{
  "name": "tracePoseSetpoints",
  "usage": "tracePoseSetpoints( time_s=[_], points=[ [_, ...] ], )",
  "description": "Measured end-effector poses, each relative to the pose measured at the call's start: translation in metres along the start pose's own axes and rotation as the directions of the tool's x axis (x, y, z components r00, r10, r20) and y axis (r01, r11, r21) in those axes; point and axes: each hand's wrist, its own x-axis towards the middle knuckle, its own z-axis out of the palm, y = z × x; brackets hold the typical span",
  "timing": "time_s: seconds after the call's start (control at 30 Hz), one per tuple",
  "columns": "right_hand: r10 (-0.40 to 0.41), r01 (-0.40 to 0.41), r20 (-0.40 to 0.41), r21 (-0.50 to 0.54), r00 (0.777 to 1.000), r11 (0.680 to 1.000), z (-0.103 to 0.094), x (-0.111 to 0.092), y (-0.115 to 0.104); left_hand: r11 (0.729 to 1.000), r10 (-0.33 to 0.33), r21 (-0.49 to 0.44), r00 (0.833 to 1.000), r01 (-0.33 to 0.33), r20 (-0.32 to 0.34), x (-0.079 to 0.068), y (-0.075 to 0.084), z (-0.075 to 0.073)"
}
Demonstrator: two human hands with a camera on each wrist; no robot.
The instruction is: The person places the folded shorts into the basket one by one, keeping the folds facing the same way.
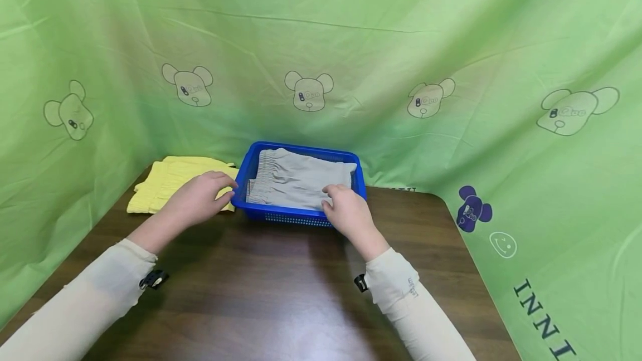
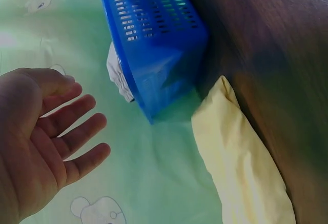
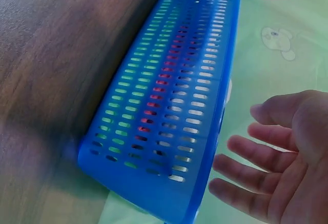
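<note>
A blue plastic basket [image 1: 297,215] stands on the table, with a folded light-grey garment [image 1: 313,177] lying on top inside it; its gathered elastic waistband is on the left. My left hand [image 1: 200,196] hovers beside the basket's left rim, fingers relaxed and holding nothing. Below and behind that hand lies a folded yellow garment [image 1: 170,180], partly covered by it. Over the basket's front right side is my right hand [image 1: 348,213], its fingers loosely spread in the right wrist view and nothing in them. Green, red and whitish layers show through the slots of the basket wall [image 3: 164,90].
The brown wooden table [image 1: 261,294] runs up to a green printed curtain [image 1: 371,32] behind the basket and along both sides. Dark straps with small devices sit on both wrists, over white sleeves [image 1: 95,294].
</note>
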Motion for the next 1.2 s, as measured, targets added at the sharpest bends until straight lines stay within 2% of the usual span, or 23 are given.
tracePoseSetpoints(
  time_s=[0.3,0.63,0.77,1.2],
  points=[
    [-0.134,0.134,-0.094,-0.005,0.987,0.991,-0.008,-0.009,-0.012,0.999,-0.015,0.034,1.000,0.015,-0.003,-0.014,-0.016,-0.009],
    [-0.288,0.293,-0.166,0.004,0.943,0.956,-0.004,-0.013,-0.039,0.995,-0.076,0.075,0.996,0.073,0.038,-0.025,-0.035,-0.010],
    [-0.319,0.322,-0.160,-0.004,0.934,0.947,-0.002,-0.015,-0.051,0.992,-0.088,0.089,0.995,0.084,0.045,-0.028,-0.042,-0.010],
    [-0.336,0.337,-0.034,0.041,0.941,0.941,0.006,-0.019,-0.091,0.989,-0.117,0.104,0.990,0.109,0.082,-0.029,-0.058,-0.007]
  ],
)
